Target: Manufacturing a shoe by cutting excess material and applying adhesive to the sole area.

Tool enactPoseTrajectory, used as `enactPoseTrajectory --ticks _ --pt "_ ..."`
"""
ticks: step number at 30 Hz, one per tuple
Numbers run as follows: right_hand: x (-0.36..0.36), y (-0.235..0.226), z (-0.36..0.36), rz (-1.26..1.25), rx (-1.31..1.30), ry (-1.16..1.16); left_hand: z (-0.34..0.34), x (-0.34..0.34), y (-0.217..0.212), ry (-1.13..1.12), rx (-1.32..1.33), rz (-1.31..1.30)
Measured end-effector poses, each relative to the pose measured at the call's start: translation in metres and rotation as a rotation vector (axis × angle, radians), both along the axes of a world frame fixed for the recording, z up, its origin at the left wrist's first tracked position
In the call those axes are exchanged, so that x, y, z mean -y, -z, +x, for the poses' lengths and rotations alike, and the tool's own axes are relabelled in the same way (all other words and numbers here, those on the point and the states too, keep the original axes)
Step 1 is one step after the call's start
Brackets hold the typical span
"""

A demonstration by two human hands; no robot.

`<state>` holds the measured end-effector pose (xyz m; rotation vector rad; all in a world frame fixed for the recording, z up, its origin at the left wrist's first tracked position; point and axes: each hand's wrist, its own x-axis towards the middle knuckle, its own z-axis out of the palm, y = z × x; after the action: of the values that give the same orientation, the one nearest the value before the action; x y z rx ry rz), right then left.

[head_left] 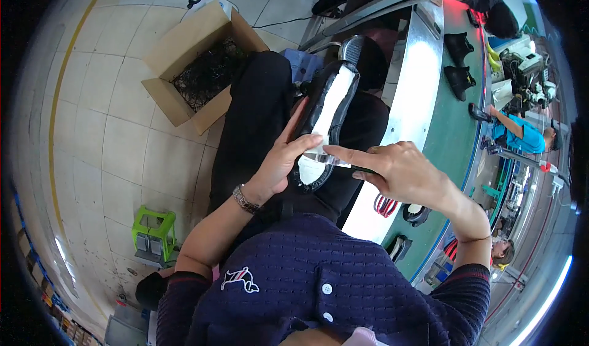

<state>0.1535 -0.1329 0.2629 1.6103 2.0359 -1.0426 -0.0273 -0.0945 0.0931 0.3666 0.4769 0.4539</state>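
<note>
A black shoe upper lies bottom up over my lap, with a long white sole board showing along its underside. My left hand grips its side, thumb pressed on the white board near the heel end. In my right hand is a flat, shiny metal blade with a dark handle mostly hidden by the fingers. The index finger stretches along the blade, which lies across the white underside beside my left thumb.
An open cardboard box with dark scraps stands on the tiled floor at far left; a green stool is nearer. At right runs a green conveyor bearing black boots, beside a metal ledge. Other people work beyond it.
</note>
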Motion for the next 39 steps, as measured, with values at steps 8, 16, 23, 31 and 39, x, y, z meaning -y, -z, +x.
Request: enactPoseTrajectory --ticks 8,16,23,31,39 --pt "-0.019 0.026 -0.014 0.258 0.128 -0.110 -0.005 -0.007 0.003 0.085 0.079 0.043" --pt "0.001 0.040 -0.005 0.316 0.048 -0.035 -0.008 -0.013 0.003 0.176 0.115 0.007" --pt "0.002 0.048 -0.001 0.353 -0.044 0.073 -0.007 -0.015 0.004 0.169 0.067 -0.006" --pt "0.003 0.039 -0.011 0.422 -0.148 0.239 -0.011 -0.018 0.001 0.214 -0.003 -0.060" --pt "0.015 0.037 -0.026 0.447 -0.020 0.016 -0.023 -0.012 0.010 0.191 0.079 0.049"
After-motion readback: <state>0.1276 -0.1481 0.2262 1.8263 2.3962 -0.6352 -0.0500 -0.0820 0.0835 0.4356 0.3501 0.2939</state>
